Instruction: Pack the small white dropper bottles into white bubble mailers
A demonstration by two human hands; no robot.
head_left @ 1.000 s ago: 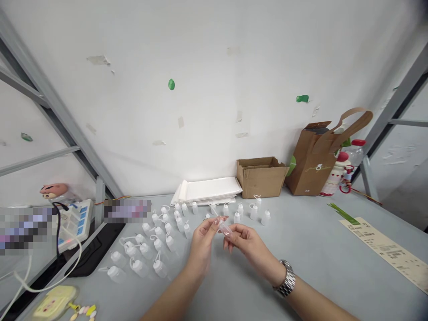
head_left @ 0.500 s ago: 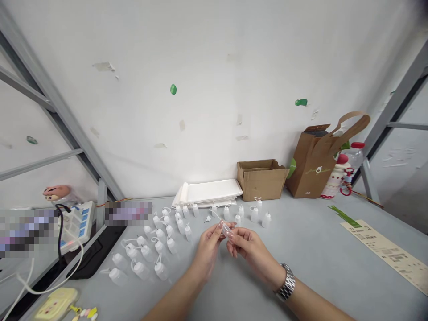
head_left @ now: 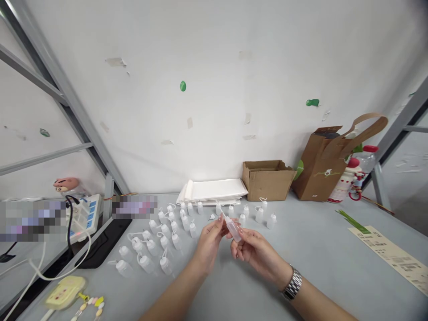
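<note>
My right hand [head_left: 254,250] grips a small translucent squeeze bottle [head_left: 233,228], tilted with its nozzle pointing up and left. My left hand [head_left: 209,242] pinches the bottle's nozzle end with thumb and forefinger. A metal watch [head_left: 292,283] is on my right wrist. Both hands hover over the grey table [head_left: 317,254], just in front of several more small white bottles [head_left: 157,243] with tethered caps, standing and lying in loose rows.
A stack of white bags [head_left: 214,191], an open cardboard box [head_left: 268,178] and a brown paper bag [head_left: 329,162] line the wall. A printed paper strip [head_left: 391,254] lies at right. A power strip [head_left: 82,216] and cables sit at left.
The bottle has tipped more upright in my right hand and my left fingers have closed on its nozzle. The camera has shifted slightly left, so everything sits a little further right.
</note>
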